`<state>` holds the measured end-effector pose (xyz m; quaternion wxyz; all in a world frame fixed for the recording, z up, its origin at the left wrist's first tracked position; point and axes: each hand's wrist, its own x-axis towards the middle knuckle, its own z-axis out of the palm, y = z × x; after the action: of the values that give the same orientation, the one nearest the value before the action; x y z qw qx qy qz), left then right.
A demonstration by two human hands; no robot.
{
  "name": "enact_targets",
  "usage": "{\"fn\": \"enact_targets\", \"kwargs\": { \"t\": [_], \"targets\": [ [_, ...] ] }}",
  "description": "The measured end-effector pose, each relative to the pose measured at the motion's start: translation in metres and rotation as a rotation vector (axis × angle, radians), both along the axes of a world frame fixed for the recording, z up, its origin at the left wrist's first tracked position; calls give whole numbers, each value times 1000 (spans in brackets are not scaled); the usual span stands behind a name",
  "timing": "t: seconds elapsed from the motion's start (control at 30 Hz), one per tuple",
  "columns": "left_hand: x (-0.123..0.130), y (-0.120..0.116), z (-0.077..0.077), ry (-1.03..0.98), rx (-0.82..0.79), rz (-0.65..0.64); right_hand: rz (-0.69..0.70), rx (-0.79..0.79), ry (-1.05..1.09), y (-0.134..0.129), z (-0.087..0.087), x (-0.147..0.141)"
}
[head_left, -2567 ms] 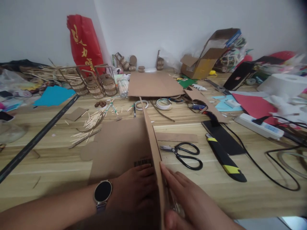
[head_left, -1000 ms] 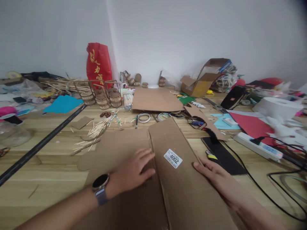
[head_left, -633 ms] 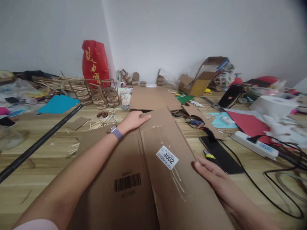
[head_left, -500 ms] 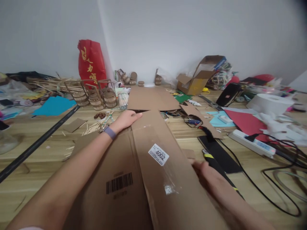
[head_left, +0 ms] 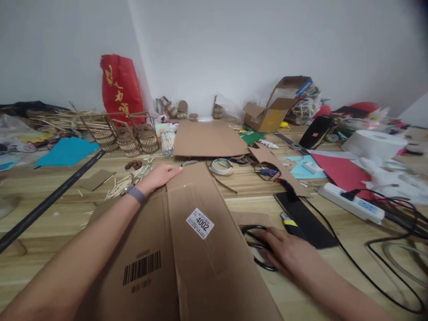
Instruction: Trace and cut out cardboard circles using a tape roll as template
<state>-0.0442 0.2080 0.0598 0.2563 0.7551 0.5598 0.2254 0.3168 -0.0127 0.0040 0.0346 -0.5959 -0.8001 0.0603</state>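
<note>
Left hand (head_left: 159,174) outstretched on cardboard (head_left: 187,240); right hand (head_left: 284,254) covers scissors (head_left: 256,245).

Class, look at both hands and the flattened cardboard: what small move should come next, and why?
Probably closing the right hand around the black scissors and lifting them. It already rests on their handles beside the flattened cardboard box, while the left hand presses the box's far edge flat on the table.
</note>
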Motion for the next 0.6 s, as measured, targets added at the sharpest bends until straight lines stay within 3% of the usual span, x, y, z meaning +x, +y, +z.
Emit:
{"fn": "enact_targets", "kwargs": {
  "t": [0.2,0.37,0.47,0.6],
  "targets": [
    [32,16,-15,161,-20,-25,-309,28,-102,64,26,30],
    [76,23,-34,232,-37,-52,-425,-37,-153,116,11,16],
    [92,22,-45,245,-47,-80,-448,-45,-157,127,4,6],
    [98,19,-54,255,-43,-96,-447,-12,-155,119,17,9]
  ]
}}
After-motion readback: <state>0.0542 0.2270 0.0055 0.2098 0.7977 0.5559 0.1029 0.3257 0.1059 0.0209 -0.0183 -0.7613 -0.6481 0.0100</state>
